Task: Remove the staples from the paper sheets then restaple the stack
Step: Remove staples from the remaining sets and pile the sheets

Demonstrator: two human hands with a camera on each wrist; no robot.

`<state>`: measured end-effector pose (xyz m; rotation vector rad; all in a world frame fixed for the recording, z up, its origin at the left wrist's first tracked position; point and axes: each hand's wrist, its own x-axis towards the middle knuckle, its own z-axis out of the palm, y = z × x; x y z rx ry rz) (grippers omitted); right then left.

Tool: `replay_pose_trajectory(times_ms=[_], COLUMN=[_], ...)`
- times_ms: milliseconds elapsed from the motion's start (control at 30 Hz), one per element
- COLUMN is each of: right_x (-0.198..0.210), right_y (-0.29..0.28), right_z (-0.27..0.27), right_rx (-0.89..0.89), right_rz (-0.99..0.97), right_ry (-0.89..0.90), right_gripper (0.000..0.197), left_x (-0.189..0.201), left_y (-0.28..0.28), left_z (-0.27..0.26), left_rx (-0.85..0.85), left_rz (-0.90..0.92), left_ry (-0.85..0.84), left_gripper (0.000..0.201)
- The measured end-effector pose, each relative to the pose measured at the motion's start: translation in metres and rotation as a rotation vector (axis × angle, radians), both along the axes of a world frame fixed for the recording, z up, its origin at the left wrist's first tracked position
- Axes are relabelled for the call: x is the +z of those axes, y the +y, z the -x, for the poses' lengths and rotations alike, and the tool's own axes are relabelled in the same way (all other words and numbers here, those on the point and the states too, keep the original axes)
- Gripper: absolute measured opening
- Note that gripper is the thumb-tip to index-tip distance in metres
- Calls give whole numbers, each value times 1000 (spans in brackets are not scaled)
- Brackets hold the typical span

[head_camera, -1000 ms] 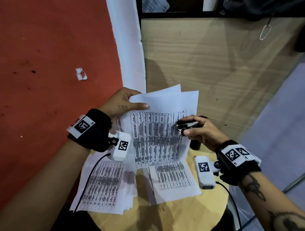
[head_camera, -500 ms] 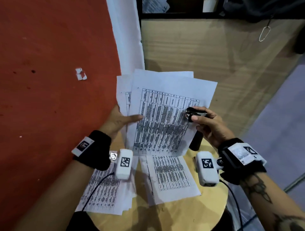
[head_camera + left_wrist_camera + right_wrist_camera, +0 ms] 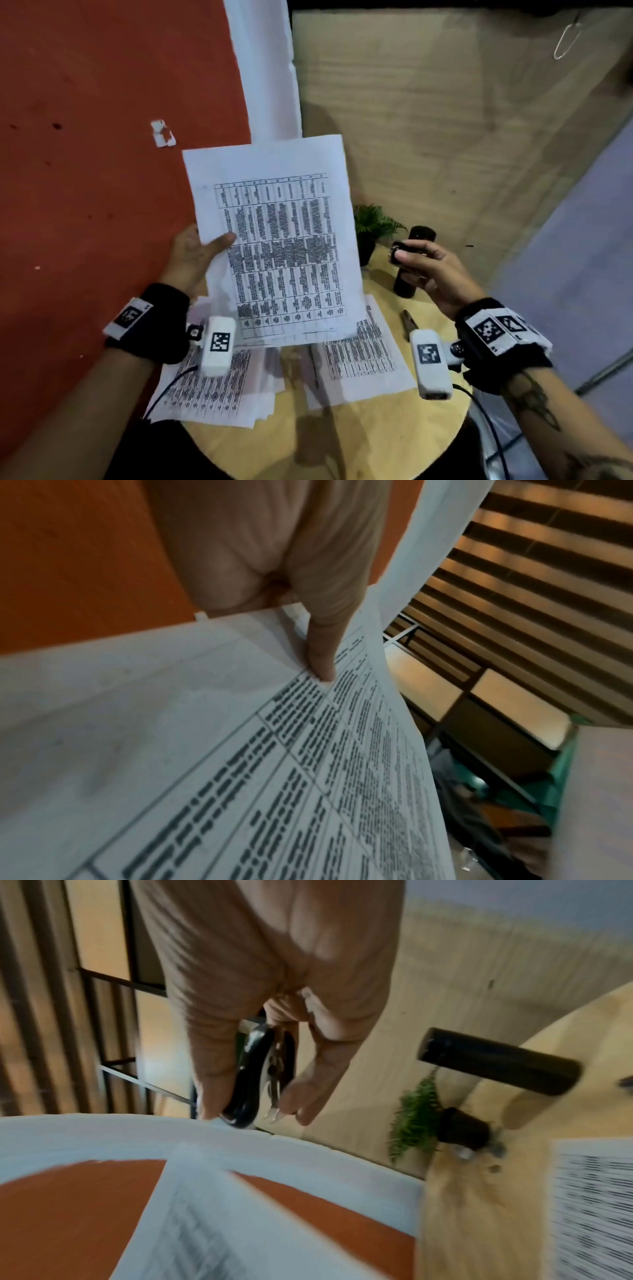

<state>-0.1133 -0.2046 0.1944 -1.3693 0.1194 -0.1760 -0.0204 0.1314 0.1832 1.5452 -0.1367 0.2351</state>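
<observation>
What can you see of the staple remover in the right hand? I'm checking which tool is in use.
The staple remover is a small claw type: glossy black curved grips over shiny metal jaws ending in pointed prongs. The right hand pinches it, thumb on one grip and fingers on the other, prongs toward the lifted printed sheet without touching it. It is held in the air above the round wooden table.

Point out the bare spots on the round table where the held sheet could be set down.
Bare wood shows on the round table at its near edge, below both paper piles, and in a strip right of the right pile, by the small metal tool. The left pile crowds the left; the plant and black cylinder crowd the back.
</observation>
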Motion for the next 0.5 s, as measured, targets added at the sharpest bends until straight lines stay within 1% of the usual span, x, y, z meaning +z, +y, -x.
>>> replay_pose_trajectory(times_ms=[33, 67, 133, 167, 233, 267, 300, 333, 400, 467, 500], right_x=[-13, -30, -64, -82, -117, -131, -144, -157, -181, -198, -208], right_y=[-2, -4, -7, -7, -2, 1, 6, 10, 15, 18, 18], right_z=[-3, -5, -8, -7, -3, -1, 1, 0, -3, -9, -12], right_rx=[-12, -12, 21, 58, 118, 130, 136, 147, 174, 165, 171], right_rz=[-12, -19, 7, 36, 107, 130, 152, 182, 314, 460, 518], right_ry=[46, 106, 246, 315, 432, 481, 526, 566, 612, 598, 576], right_gripper=[35, 30, 12, 11, 17, 21, 24, 27, 26, 24, 26], left_x=[-8, -18, -39, -55, -90, -104, -120, -133, -157, -170, -180], left_y=[10, 20, 38, 50, 68, 74, 81, 84, 89, 88, 89], left_z=[-5, -9, -13, -17, -23, -24, -26, -28, -34, -39, -44], left_rx=[14, 35, 93, 121, 158, 174, 188, 212, 229, 224, 218], left_rz=[-18, -45, -85, -117, -178, -220, -275, -335, -435, -510, -547], left_ry=[30, 67, 157, 216, 330, 404, 484, 547, 616, 682, 708], left_gripper=[19, 19, 17, 26, 55, 65, 66, 59, 45, 40, 40])
